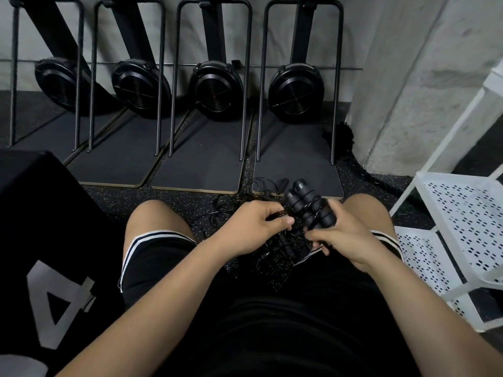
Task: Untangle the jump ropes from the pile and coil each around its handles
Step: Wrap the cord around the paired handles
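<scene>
Right hand [344, 232] is wrapped around a pair of black handles [309, 206] with cord looped round them, held up between the knees. Left hand [255, 224] pinches a cord from the tangled pile [272, 240] on the floor [163, 200] just below.

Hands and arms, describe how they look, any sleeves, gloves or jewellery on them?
The left hand and right hand are bare: no gloves, rings, watch or bands show. The left arm and right arm are bare too, no sleeve in view down to the frame's edge.
</scene>
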The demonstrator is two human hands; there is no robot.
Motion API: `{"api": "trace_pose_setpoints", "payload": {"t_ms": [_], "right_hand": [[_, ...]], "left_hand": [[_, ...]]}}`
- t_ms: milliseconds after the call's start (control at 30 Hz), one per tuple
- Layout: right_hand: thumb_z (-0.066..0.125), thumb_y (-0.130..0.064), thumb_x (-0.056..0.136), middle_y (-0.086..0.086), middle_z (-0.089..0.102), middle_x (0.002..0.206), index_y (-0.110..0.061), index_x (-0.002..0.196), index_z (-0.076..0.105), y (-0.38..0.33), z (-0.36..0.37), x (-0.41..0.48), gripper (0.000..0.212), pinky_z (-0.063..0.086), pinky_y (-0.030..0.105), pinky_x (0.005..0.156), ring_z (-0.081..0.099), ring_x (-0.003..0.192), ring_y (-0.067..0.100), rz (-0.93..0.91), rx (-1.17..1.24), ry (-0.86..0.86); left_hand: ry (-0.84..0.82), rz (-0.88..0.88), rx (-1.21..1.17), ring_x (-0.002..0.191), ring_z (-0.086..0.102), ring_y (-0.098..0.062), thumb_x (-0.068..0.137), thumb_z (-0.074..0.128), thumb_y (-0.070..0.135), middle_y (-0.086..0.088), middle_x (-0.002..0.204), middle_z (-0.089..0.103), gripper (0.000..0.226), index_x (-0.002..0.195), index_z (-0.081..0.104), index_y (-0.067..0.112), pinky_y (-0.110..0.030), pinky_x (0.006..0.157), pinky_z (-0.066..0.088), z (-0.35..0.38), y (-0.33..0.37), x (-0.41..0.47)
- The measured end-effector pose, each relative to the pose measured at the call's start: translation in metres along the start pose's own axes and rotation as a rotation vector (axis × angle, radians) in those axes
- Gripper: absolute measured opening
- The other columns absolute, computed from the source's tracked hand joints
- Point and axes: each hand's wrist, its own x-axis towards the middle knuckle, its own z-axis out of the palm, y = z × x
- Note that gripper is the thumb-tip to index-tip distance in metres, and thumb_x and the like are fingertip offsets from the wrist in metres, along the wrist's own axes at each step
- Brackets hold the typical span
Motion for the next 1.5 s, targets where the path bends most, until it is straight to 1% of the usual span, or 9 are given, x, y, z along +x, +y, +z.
{"api": "trace_pose_setpoints", "payload": {"t_ms": [200,367,533,667,900,1067,1300,1433,1500], "right_hand": [[0.081,0.007,0.084,0.022,0.077,0.102,-0.012,0.118,0.058,-0.003,0.000,-0.014,0.045,0.046,0.029,0.048,0.067,0.072,0.026,0.154,-0.216,-0.478],[0.080,0.009,0.088,0.023,0.076,0.111,-0.006,0.130,0.055,-0.028,-0.012,-0.031,0.052,0.049,0.023,0.049,0.066,0.069,0.022,0.107,-0.124,-0.875],[0.076,0.013,0.080,0.031,0.068,0.106,0.004,0.132,0.050,-0.039,-0.009,-0.035,0.058,0.046,0.024,0.044,0.060,0.058,0.022,-0.074,0.277,-0.691],[0.076,0.010,0.080,0.026,0.070,0.107,-0.004,0.121,0.063,-0.038,-0.001,-0.026,0.046,0.040,0.026,0.045,0.057,0.062,0.021,-0.129,0.442,-0.354],[0.084,0.008,0.084,0.031,0.072,0.103,-0.008,0.122,0.048,-0.005,-0.014,0.002,0.054,0.047,0.032,0.048,0.066,0.069,0.026,-0.016,0.134,0.078],[0.084,0.007,0.083,0.022,0.075,0.091,-0.015,0.119,0.051,0.010,-0.011,0.000,0.053,0.048,0.031,0.045,0.070,0.068,0.028,0.091,-0.177,-0.193],[0.082,0.007,0.087,0.021,0.076,0.107,-0.015,0.133,0.056,-0.016,-0.006,-0.025,0.058,0.052,0.025,0.054,0.071,0.076,0.024,0.125,-0.214,-0.708],[0.083,0.007,0.086,0.022,0.076,0.107,-0.014,0.138,0.056,-0.035,-0.011,-0.034,0.063,0.053,0.024,0.053,0.069,0.072,0.022,0.065,-0.112,-0.753],[0.083,0.008,0.083,0.022,0.075,0.105,-0.010,0.144,0.052,-0.040,-0.013,-0.035,0.070,0.051,0.024,0.051,0.067,0.070,0.023,0.008,-0.004,-0.690]], "left_hand": [[0.095,0.000,-0.093,0.054,0.045,-0.007,0.094,0.078,0.049,0.003,0.059,0.056,0.036,0.075,0.072,0.019,-0.026,0.055,0.036,-0.007,-0.002,0.000],[0.052,0.018,-0.244,0.058,0.044,-0.006,0.087,0.086,0.036,0.008,0.061,0.053,0.040,0.076,0.066,0.003,-0.022,0.058,0.037,-0.011,0.000,-0.002],[0.038,0.080,-0.438,0.076,0.054,-0.013,0.104,0.065,0.022,0.000,0.079,0.062,0.025,0.081,0.071,0.013,-0.030,0.072,0.045,-0.007,-0.002,-0.001],[0.040,-0.002,-0.208,0.052,0.041,-0.008,0.111,0.053,0.042,0.006,0.061,0.048,0.038,0.085,0.071,0.021,-0.028,0.054,0.034,0.004,-0.002,0.001],[-0.067,-0.040,-0.125,0.046,0.042,-0.007,0.107,0.064,0.036,0.011,0.055,0.043,0.027,0.086,0.069,0.020,-0.019,0.048,0.035,0.009,0.001,-0.003],[0.012,-0.024,-0.177,0.044,0.037,-0.005,0.104,0.067,0.042,0.013,0.049,0.044,0.031,0.085,0.073,0.018,-0.019,0.047,0.030,0.003,0.002,-0.002],[0.040,0.044,-0.210,0.066,0.048,-0.007,0.093,0.081,0.037,0.007,0.070,0.057,0.029,0.082,0.071,0.013,-0.026,0.066,0.040,-0.003,-0.005,0.001],[0.007,0.047,-0.357,0.066,0.046,-0.010,0.099,0.075,0.027,0.000,0.073,0.056,0.032,0.082,0.066,0.002,-0.024,0.064,0.039,-0.004,-0.004,-0.001],[-0.014,0.004,-0.493,0.066,0.050,-0.010,0.098,0.069,0.014,0.005,0.072,0.059,0.022,0.076,0.065,0.012,-0.025,0.063,0.041,-0.002,-0.005,-0.001]]}}
